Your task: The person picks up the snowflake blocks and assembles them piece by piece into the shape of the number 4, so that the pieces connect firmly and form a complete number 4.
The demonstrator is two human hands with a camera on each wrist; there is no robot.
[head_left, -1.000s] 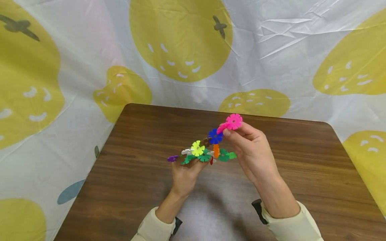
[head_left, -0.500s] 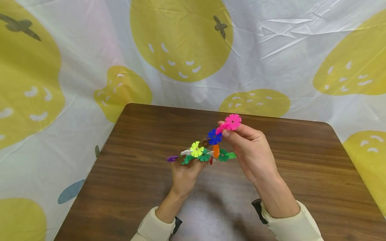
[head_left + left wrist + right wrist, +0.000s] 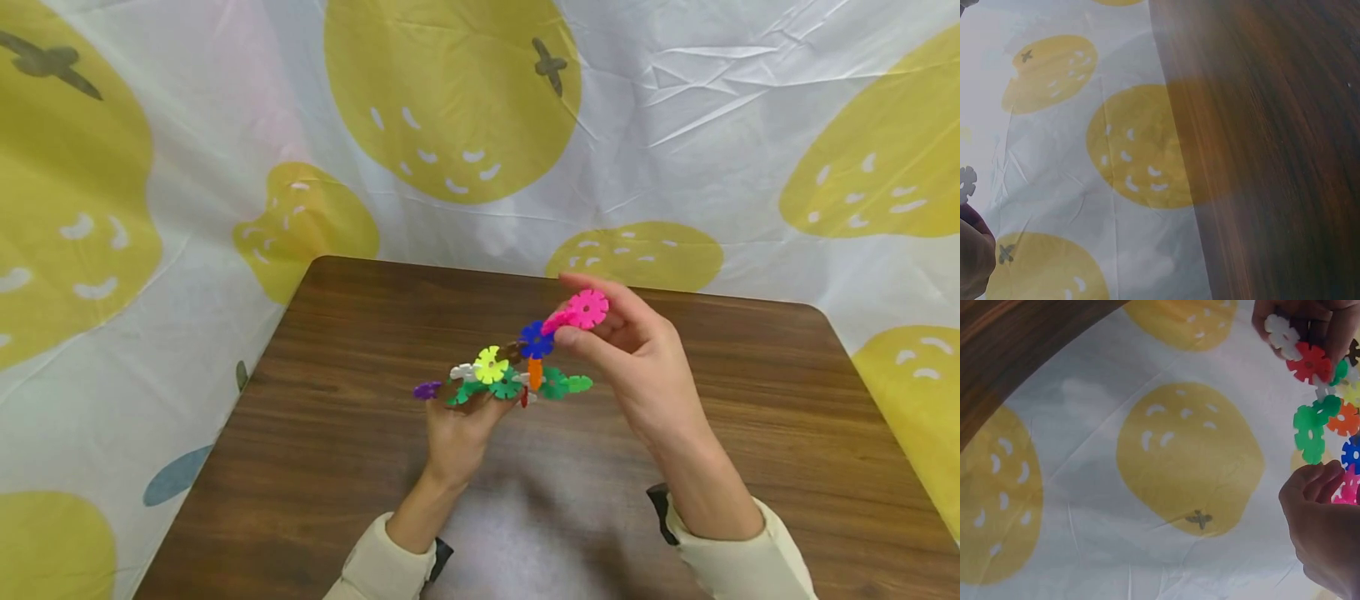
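A chain of interlocking flower discs in several colours is held up over the table. My left hand grips its left part from below, with a purple disc and a yellow disc above the fingers. The wrist views show white discs at that hand. At the upper right end, two joined pink discs adjoin a blue disc. My right hand is at the pink discs, thumb tip at their lower edge and forefinger stretched out behind them. Below, a light green disc points towards the right palm.
A dark wooden table with rounded corners lies beneath the hands. Behind it hangs a white cloth with yellow fruit prints. Cream sleeves cover both forearms.
The right forefinger has lifted away from the pink discs and spread from the thumb, and the hand has shifted right. The pink discs have moved slightly right; the left hand stays nearly still.
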